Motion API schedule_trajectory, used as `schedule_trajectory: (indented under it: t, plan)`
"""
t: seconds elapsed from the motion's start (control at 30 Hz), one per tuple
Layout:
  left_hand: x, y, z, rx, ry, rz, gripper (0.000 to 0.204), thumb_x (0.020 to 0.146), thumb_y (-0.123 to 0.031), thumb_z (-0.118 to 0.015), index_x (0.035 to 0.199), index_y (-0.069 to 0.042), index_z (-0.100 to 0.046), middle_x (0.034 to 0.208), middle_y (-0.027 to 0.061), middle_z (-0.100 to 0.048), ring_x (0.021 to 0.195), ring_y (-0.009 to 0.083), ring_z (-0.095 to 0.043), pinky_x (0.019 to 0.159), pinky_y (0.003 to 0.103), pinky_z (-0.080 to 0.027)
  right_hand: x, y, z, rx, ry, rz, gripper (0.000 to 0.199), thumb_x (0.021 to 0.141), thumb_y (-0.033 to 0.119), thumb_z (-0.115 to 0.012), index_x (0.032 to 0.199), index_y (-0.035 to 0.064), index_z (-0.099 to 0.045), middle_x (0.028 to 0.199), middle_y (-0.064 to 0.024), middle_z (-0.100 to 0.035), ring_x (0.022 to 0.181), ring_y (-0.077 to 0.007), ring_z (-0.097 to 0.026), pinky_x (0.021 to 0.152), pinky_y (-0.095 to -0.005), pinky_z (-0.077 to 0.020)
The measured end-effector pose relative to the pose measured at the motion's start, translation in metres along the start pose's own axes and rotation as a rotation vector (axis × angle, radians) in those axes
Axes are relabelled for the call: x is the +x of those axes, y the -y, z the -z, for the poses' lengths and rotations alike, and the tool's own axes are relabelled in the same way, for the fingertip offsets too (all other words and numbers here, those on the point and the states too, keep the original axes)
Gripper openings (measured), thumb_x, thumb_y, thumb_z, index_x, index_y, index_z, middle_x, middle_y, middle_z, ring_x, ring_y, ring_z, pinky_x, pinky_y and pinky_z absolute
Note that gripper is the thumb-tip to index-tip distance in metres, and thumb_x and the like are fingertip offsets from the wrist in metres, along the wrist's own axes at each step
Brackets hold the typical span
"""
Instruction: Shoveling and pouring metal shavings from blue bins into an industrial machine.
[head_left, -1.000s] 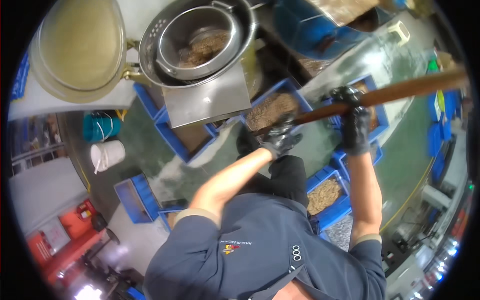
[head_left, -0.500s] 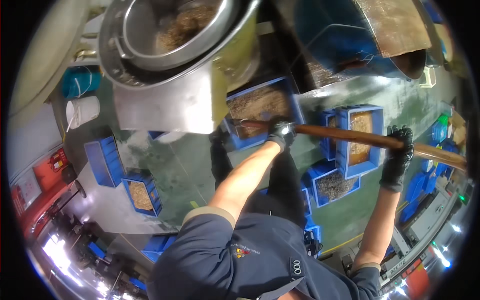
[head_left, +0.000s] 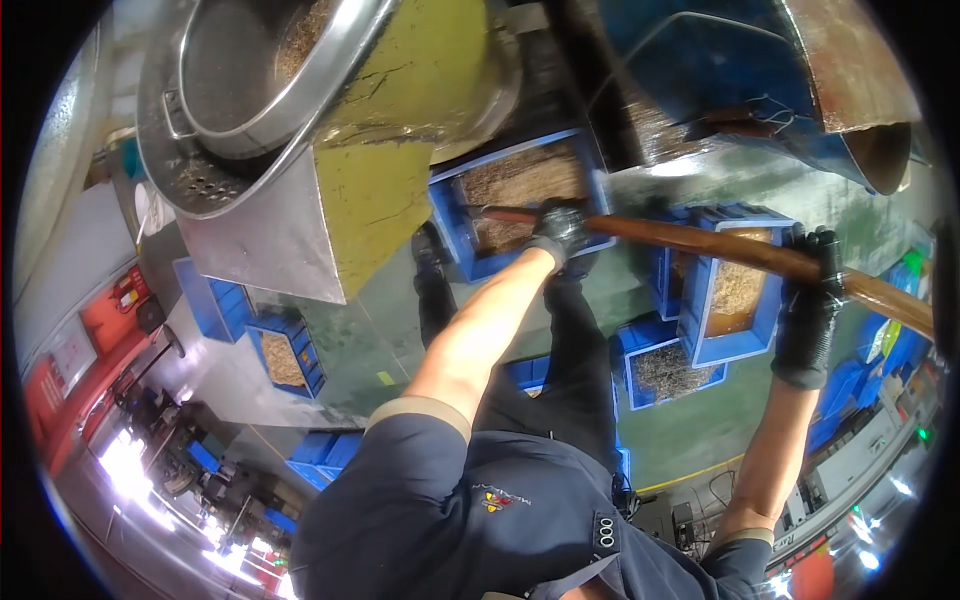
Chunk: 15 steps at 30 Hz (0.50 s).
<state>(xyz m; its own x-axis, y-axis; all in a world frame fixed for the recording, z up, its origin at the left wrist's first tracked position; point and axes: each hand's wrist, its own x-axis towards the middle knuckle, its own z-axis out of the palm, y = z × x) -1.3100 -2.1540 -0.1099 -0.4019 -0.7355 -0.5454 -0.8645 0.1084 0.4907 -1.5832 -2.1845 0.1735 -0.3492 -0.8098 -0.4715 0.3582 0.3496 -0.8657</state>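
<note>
A long wooden pole slants across in front of me. My left hand, in a black glove, is closed round it near its left end. A narrow end piece there reaches over a blue bin of brownish loose material; its shape is hard to make out. Farther right, my right hand, in a long black glove, grips the same pole, its fingertips showing above the wood. Beyond my right hand the pole runs to the rim of the picture, where a dark upright shape stands.
A large steel bowl machine with yellow-green sides stands at the upper left. At the upper right is a blue drum-like container. Blue bins of loose pieces stand on the green floor at right, another blue bin at left.
The steel machine and its bowl have shifted left in view, showing more of the yellow-green side. Both hands stay on the pole; my left hand and the pole's left end sit slightly higher in view.
</note>
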Motion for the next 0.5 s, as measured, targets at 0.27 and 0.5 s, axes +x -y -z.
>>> schedule_trajectory:
  t: [0.27,0.5]
  plan:
    - [0.012,-0.03,0.014,-0.109,-0.042,-0.063,0.037,0.075,-0.037,-0.063,0.101,-0.01,-0.066,0.104,0.0135,-0.066,0.095,0.0313,-0.063,0.084,0.043,-0.047,-0.007,0.033,0.002,-0.133,-0.02,0.101,0.045,0.096,0.032,-0.052,0.132,0.006,-0.05,0.126,-0.0091,-0.057,0.118,-0.0215,-0.054,0.105,-0.036,-0.0376]
    - [0.022,-0.061,0.01,-0.035,-0.19,-0.21,0.026,0.078,-0.026,-0.062,0.095,-0.007,-0.068,0.091,0.0163,-0.068,0.086,0.031,-0.065,0.079,0.04,-0.048,-0.041,0.064,0.0,-0.188,-0.07,0.181,0.04,0.095,0.029,-0.055,0.126,0.0037,-0.054,0.115,-0.0083,-0.06,0.11,-0.0211,-0.056,0.101,-0.0341,-0.0393]
